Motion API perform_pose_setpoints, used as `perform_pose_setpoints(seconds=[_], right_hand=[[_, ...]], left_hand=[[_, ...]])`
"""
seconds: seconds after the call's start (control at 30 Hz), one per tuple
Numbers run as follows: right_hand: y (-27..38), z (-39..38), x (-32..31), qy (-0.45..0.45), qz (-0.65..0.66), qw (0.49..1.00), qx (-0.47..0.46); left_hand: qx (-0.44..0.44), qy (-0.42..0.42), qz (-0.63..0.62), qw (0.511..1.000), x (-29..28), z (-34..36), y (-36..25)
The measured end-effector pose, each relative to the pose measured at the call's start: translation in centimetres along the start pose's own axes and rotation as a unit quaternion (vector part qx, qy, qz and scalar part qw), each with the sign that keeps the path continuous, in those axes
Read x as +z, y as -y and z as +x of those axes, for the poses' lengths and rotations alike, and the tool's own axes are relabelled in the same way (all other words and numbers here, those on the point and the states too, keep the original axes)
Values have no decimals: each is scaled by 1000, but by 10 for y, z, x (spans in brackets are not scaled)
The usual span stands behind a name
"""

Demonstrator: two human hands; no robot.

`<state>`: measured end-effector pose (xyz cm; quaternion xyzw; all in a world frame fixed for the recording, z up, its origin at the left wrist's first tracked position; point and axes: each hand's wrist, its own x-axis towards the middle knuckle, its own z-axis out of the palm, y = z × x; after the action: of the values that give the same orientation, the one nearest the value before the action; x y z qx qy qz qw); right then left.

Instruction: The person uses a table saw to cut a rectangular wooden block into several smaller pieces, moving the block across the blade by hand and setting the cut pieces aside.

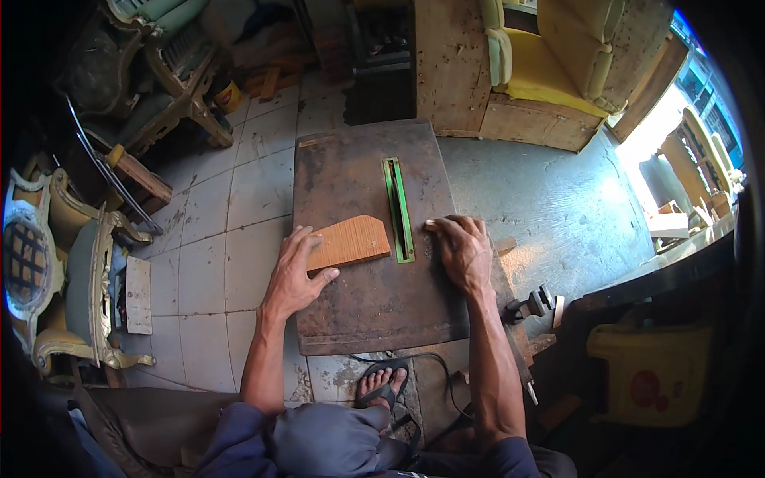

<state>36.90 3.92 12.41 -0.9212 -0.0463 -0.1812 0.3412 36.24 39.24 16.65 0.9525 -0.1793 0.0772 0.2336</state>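
Observation:
My left hand (pixel 295 275) grips the left end of a flat orange-brown wooden board (pixel 355 241), thumb along the near edge and fingers over the far side. The board lies on a worn, dark saw table (pixel 343 179), its angled right end just left of a long slot with a green insert (pixel 396 191). Whether a blade stands in that slot is hard to make out. On the other side of the slot, my right hand (pixel 464 251) rests at the table's right edge with its fingers curled together. A small pale bit shows at its fingertips, too small to name.
A clamp-like metal fitting (pixel 530 304) juts from the table's right side. Below the table runs a black cable (pixel 441 362) near my sandalled foot (pixel 384 382). Carved chair frames (pixel 96 279) stand left, a yellow-padded chair (pixel 550 68) at the back, a yellow container (pixel 653 370) at right.

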Motion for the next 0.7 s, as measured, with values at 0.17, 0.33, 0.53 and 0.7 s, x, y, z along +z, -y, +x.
perform_pose_setpoints(seconds=[0.17,0.33,0.53,0.7], right_hand=[[-18,-39,-4,-229,-155,939,204],[16,-79,-22,-243,-123,940,206],[79,-75,-21,-77,56,983,157],[116,-65,-20,9,115,993,18]], left_hand=[[-56,-39,-49,996,13,-29,-28],[-93,-87,-54,990,28,-78,-61],[23,-165,-6,986,21,-89,-43],[146,-166,-19,975,1,-89,-35]])
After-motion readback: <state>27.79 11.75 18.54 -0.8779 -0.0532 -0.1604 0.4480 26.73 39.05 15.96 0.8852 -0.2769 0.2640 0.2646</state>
